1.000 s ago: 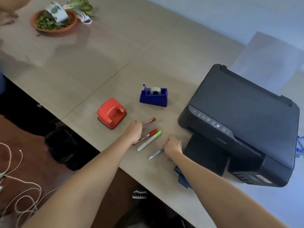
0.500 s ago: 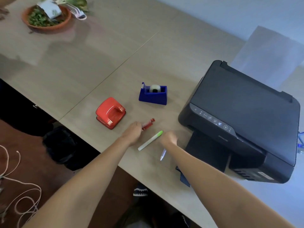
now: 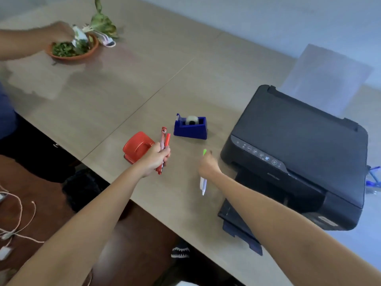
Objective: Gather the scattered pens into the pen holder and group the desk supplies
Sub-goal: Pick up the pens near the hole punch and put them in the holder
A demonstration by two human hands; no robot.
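My left hand (image 3: 153, 158) is closed around two red markers (image 3: 165, 141), held upright above the table, just right of the red hole punch (image 3: 135, 146). My right hand (image 3: 208, 166) grips two pens: a white pen with a green cap (image 3: 204, 152) sticking out above the fist, and white pen bodies (image 3: 203, 185) pointing down below it. The blue tape dispenser (image 3: 190, 126) stands on the table beyond both hands. No pen holder is visible.
A black printer (image 3: 299, 153) fills the right side, its tray jutting over the near table edge. At the far left another person's hand works over an orange bowl of greens (image 3: 72, 50). Cables lie on the floor at the left.
Both hands have lifted off the table with the pens in them. The green-capped pen and the small white pen, lying on the table earlier, are now in my right hand; both red markers are in my left.
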